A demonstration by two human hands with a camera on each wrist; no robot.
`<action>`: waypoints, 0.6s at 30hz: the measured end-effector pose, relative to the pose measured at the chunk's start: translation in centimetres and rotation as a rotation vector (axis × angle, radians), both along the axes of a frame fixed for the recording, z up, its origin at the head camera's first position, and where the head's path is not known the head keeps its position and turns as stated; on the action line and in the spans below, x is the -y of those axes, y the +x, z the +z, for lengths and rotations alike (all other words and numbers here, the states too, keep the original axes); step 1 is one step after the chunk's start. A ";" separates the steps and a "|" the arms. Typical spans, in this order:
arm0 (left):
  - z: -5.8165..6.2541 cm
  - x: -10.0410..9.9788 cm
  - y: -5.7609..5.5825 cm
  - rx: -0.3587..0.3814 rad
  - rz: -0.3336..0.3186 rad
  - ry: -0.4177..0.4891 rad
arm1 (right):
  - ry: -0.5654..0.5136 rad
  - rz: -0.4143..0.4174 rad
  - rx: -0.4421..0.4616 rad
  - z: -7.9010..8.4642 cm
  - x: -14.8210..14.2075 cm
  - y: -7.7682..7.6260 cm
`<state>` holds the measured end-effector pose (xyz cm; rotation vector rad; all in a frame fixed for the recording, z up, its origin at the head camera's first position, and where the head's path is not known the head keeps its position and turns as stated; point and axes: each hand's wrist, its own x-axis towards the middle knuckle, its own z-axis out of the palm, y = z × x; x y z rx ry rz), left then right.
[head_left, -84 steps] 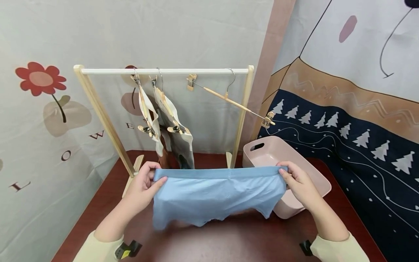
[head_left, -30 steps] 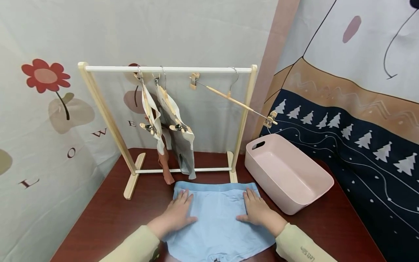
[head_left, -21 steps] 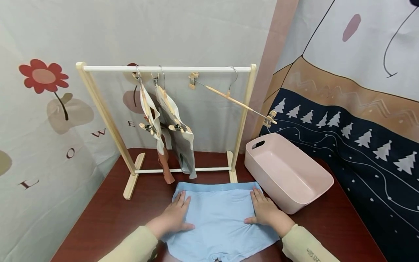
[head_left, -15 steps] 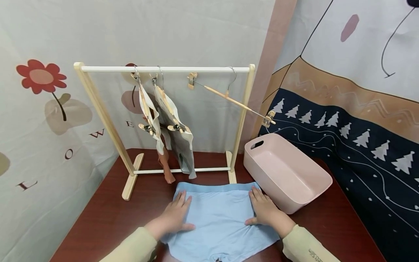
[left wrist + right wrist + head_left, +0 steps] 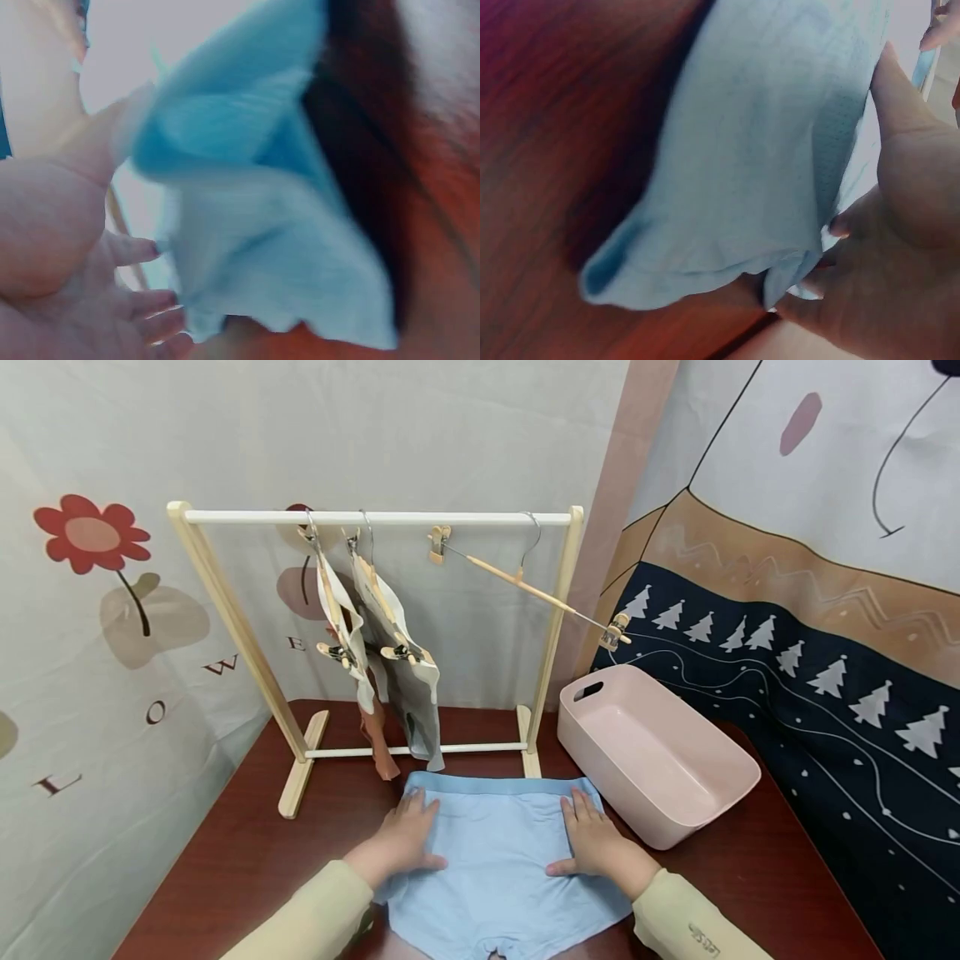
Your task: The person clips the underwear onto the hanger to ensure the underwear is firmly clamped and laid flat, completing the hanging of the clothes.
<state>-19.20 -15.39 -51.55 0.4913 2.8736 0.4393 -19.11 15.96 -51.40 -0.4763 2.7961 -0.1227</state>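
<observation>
A pair of light blue boxer briefs [image 5: 495, 860] lies spread on the dark red table, waistband toward the rack. My left hand [image 5: 403, 837] rests flat on its left side, fingers pointing at the waistband. Opposite it, my right hand [image 5: 596, 843] lies with straight fingers on the right side of the cloth. In the left wrist view, blurred blue cloth [image 5: 277, 247] fills the space beside the palm of the left hand [image 5: 67, 240]. The right wrist view has a leg of the briefs [image 5: 742, 165] beside the spread fingers of the right hand [image 5: 907, 202].
Behind the briefs stands a wooden clothes rack [image 5: 382, 517] with two clipped garments [image 5: 405, 668] on hangers at its left. A bare clip hanger [image 5: 517, 580] hangs at its right. The pink basket [image 5: 652, 752] sits right of the briefs, its inside bare.
Both hands first held the briefs up by the waistband; now the briefs lie flat on the table under both palms. In the last half second the right hand slid slightly left.
</observation>
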 end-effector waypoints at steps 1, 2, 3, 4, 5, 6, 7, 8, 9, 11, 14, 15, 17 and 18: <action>0.2 -0.2 -0.1 -0.018 -0.002 0.014 | -0.007 -0.006 0.001 0.2 0.0 0.0; 0.3 -0.4 -0.1 -0.033 -0.004 0.028 | -0.018 -0.009 -0.002 0.3 0.1 -0.1; 0.4 -0.6 -0.2 -0.042 -0.009 0.040 | -0.031 -0.014 -0.005 0.4 0.2 -0.2; 0.5 -0.7 -0.3 -0.044 -0.017 0.043 | -0.052 -0.019 -0.011 0.5 0.3 -0.4; 0.5 -0.8 -0.4 -0.037 -0.028 0.042 | -0.068 -0.024 -0.016 0.6 0.4 -0.5; 0.5 -0.9 -0.5 -0.022 -0.037 0.033 | -0.081 -0.024 -0.021 0.6 0.5 -0.7; 0.4 -0.9 -0.6 -0.005 -0.043 0.025 | -0.082 -0.025 -0.021 0.6 0.7 -0.8; 0.3 -0.9 -0.7 0.009 -0.049 0.016 | -0.075 -0.024 -0.020 0.4 0.7 -0.9; 0.1 -0.9 -0.9 0.020 -0.053 0.005 | -0.062 -0.024 -0.015 0.3 0.8 -1.0; 0.0 -0.8 -1.2 0.039 -0.052 -0.017 | -0.034 -0.021 -0.004 0.0 0.9 -1.3; -0.2 -0.7 -1.6 0.062 -0.039 -0.019 | -0.019 -0.025 -0.003 -0.4 1.0 -1.5; -0.2 -0.7 -1.7 0.068 -0.036 -0.022 | -0.013 -0.025 -0.005 -0.5 1.0 -1.5; -0.1 -0.6 -1.8 0.079 -0.033 -0.028 | -0.017 -0.025 -0.011 -0.7 0.9 -1.5; -0.1 -0.6 -1.9 0.082 -0.033 -0.028 | -0.027 -0.024 -0.016 -0.8 0.9 -1.5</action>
